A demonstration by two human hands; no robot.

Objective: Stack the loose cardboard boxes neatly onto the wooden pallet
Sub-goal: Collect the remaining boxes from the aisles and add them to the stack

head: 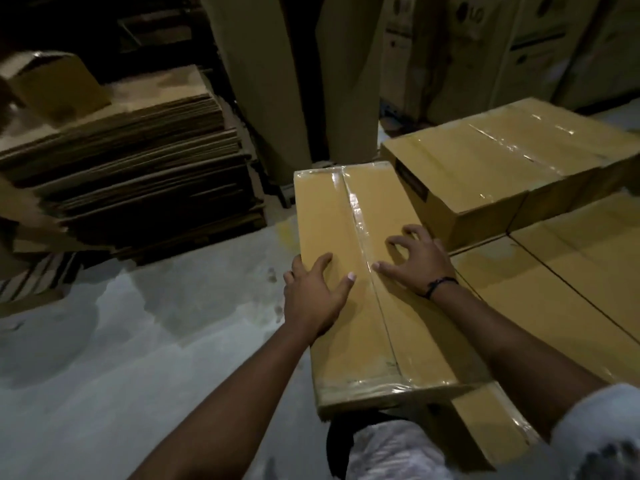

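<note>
A long taped cardboard box (pixel 349 317) lies in front of me, on the left edge of a layer of similar boxes (pixel 568 268). My left hand (pixel 311 292) rests flat on its top near the left edge, fingers spread. My right hand (pixel 414 258) presses on the top just right of the tape seam, fingers arched and apart. Another taped box (pixel 491 161) sits on the layer behind and to the right, turned at an angle. No pallet shows; whatever is under the boxes is hidden.
A tall pile of flattened cardboard sheets (pixel 131 174) stands at the left, with a small box (pixel 59 86) on top. Large upright cartons (pixel 519 46) line the back. Grey concrete floor (pixel 138 341) lies to my left.
</note>
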